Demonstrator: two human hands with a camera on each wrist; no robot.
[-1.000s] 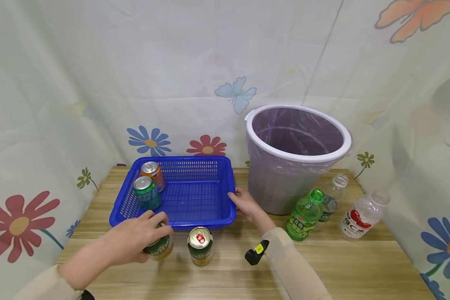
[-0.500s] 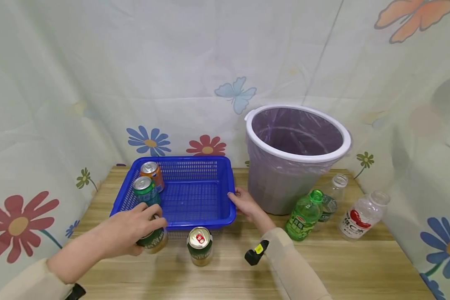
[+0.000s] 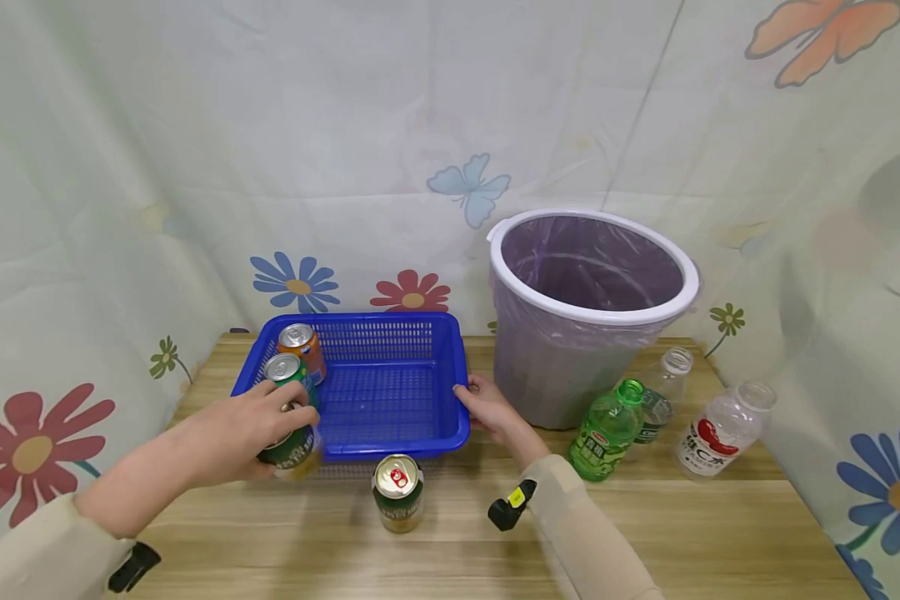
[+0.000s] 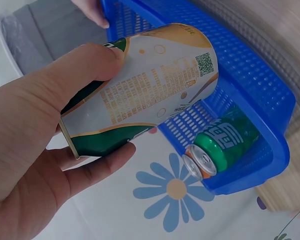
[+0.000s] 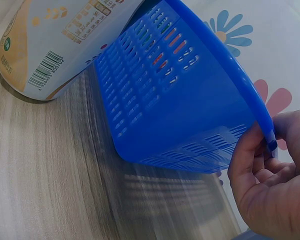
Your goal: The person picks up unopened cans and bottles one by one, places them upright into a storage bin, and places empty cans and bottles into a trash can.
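My left hand (image 3: 247, 429) grips a green and gold can (image 4: 145, 85) near its top, at the front left of the blue basket (image 3: 390, 451). In the head view this can overlaps the basket's front wall; I cannot tell whether they touch. With thumb and fingers my right hand (image 3: 491, 408) pinches the basket's right rim, plainly seen in the right wrist view. Inside the basket, on the left, stand a green can (image 4: 225, 145) and an orange can (image 3: 302, 350). Another green and gold can (image 3: 398, 493) stands upright on the table before the basket.
A bin (image 3: 547, 375) with a purple liner stands right of the basket. Beside it are a green bottle (image 3: 606, 433), a clear bottle (image 3: 663, 387) and a wider clear bottle (image 3: 723, 429) with a red and white label. A patterned curtain (image 3: 345, 167) hangs behind the wooden table (image 3: 450, 550).
My left hand has carried its can left and slightly up, along the basket's front. The right hand keeps its hold on the rim, and the other can has stayed put.
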